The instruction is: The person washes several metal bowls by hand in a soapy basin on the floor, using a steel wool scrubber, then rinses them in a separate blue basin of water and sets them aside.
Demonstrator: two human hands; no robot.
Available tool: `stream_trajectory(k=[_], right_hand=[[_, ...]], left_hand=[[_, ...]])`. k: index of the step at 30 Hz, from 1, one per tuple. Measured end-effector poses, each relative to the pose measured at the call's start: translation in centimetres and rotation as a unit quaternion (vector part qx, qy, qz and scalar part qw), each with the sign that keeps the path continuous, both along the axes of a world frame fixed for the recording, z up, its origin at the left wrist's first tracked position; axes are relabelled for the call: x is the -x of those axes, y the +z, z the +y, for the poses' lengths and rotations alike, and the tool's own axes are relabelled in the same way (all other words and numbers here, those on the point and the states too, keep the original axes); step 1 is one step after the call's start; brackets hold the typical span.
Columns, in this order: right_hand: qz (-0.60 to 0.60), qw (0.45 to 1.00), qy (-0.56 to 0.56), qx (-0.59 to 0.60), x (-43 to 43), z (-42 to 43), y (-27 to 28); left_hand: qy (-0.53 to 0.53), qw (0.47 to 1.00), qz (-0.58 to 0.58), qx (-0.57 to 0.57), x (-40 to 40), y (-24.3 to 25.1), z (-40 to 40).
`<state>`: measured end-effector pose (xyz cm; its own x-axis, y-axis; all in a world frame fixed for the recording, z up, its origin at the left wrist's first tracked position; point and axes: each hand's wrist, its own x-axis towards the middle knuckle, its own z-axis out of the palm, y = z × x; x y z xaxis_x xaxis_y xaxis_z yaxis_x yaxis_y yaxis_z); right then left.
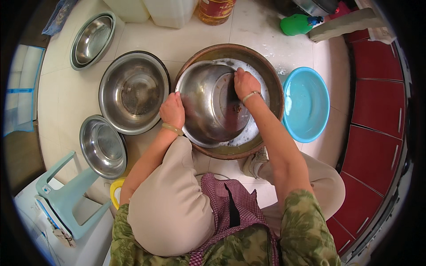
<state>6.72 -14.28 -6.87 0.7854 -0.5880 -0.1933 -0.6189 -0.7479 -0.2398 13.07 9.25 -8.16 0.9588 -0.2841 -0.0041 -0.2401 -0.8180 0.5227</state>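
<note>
A stainless steel basin (203, 89) lies tilted inside a large brown-rimmed tub (229, 154) of foamy water (261, 71). Its outer wall and round base appear to face me. My left hand (172, 111) grips the basin's rim on the left side, with the thumb over the edge. Against the base, at the right, my right hand (246, 83) presses with its fingers curled. Whatever may be under those fingers is hidden. Brown specks and a small dark bit of residue (238, 108) sit on the base, just below my right hand.
Left of the tub stand a wide steel basin (113, 96), a smaller one (103, 146) and two nested bowls (93, 40). A blue plastic basin (308, 106) holds water at the right. Farther back are a green bottle (296, 25) and an oil jug (216, 11). Red cabinets (376, 106) line the right.
</note>
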Motion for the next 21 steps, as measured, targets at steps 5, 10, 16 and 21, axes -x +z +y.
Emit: stream_trajectory(k=[5,10,16,21], right_hand=[[-0.159,0.976,0.14,-0.053,2.0,6.6,2.4],[0.022,0.995,-0.097,-0.022,6.7,1.8,-3.0],[-0.137,0.989,0.055,0.01,4.3,7.4,2.3],[-0.024,0.994,-0.102,-0.012,7.8,5.8,-2.4]], left_hand=[[0.026,0.999,0.014,-0.031,0.5,-0.1,2.0],[0.015,1.0,-0.007,-0.019,-0.7,-0.9,0.5],[0.008,1.0,-0.01,0.006,0.1,0.3,0.8],[0.024,0.999,-0.024,0.004,0.1,-0.8,1.2]])
